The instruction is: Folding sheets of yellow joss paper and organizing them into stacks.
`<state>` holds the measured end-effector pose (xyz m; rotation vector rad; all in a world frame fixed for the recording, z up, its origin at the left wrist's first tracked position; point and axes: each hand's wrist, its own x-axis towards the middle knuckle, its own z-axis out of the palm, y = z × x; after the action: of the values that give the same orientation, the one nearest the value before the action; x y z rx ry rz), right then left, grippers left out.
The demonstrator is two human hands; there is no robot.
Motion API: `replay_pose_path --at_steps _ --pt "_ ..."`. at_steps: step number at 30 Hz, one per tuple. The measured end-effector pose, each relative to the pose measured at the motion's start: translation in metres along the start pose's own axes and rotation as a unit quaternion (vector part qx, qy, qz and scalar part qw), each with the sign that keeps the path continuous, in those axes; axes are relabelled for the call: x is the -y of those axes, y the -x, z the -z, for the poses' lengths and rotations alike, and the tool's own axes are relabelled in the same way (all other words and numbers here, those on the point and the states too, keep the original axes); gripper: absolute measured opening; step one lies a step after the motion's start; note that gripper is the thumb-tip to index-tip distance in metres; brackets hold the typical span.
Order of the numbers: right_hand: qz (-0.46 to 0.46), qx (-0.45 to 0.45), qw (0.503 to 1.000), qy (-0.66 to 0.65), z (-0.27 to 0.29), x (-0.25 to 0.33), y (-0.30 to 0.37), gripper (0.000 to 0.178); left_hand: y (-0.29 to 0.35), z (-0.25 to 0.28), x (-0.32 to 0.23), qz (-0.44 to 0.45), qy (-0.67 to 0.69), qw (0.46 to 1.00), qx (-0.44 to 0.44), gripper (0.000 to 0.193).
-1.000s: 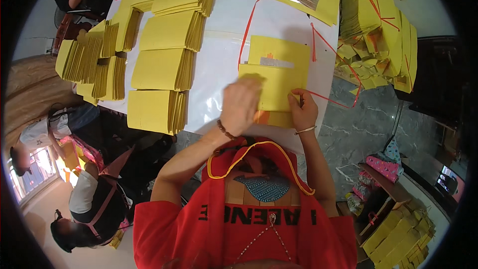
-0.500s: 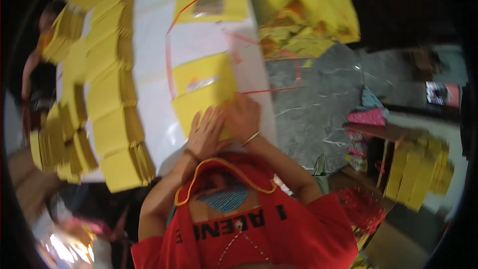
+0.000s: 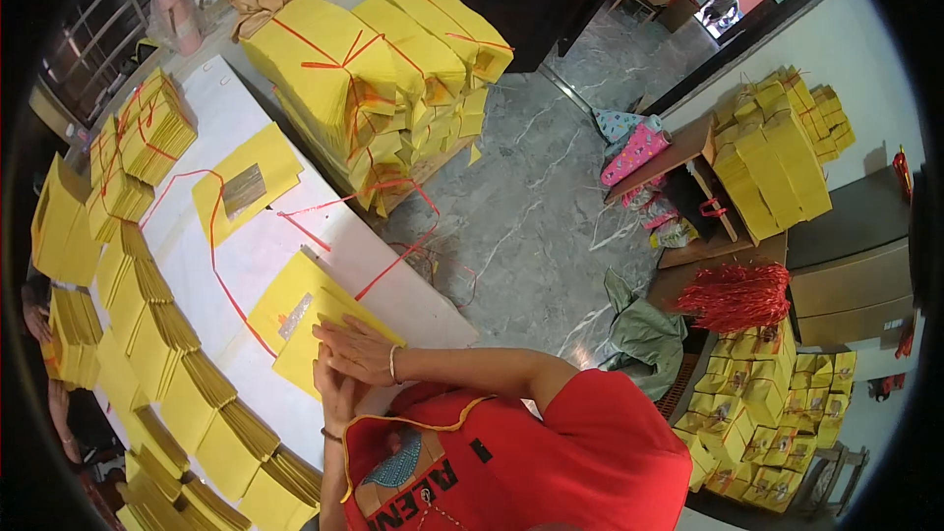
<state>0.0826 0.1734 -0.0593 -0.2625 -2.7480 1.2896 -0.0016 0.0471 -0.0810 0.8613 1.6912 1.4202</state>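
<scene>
A yellow paper sheet (image 3: 339,307), partly folded over, lies on the white table (image 3: 211,280) in front of me. A silvery printed patch shows on its uncovered part. My right hand (image 3: 357,350) rests flat on the folded part with fingers stretched, a pale bangle at its wrist. My left hand (image 3: 337,388) lies against the sheet's near edge, its fingers extended and partly covered by the right hand. Neither hand grasps anything that I can see. Farther up the table is a second yellow sheet (image 3: 218,205) with a dark rectangular patch.
Folded yellow paper stacks (image 3: 202,403) line the table's left side. Red string (image 3: 221,280) trails over the tabletop. Tall tied yellow bundles (image 3: 339,69) stand beyond the table. More yellow bundles (image 3: 772,162) and red strands (image 3: 737,297) are at right. Another person's hand (image 3: 37,323) shows far left.
My view has swung to the right, bringing the doorway and right-hand bundles into sight. My hands stay on the folded sheet, and my right hand now overlaps my left.
</scene>
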Motion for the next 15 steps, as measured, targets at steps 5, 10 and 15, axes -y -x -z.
replay_pose_path --at_steps 5,10,15 --pt "0.067 -0.060 0.980 0.180 -0.009 0.003 0.000 0.055 0.007 0.010 -0.024 0.017 0.254 0.956 -0.148 0.067" --pt "0.078 -0.091 0.971 0.205 -0.015 0.003 0.000 0.049 0.012 0.014 -0.045 -0.103 -0.434 0.888 -0.109 0.042" --pt "0.082 -0.042 0.979 0.180 -0.026 0.013 -0.001 0.048 0.041 0.021 -0.006 -0.029 -0.527 0.830 -0.180 0.056"
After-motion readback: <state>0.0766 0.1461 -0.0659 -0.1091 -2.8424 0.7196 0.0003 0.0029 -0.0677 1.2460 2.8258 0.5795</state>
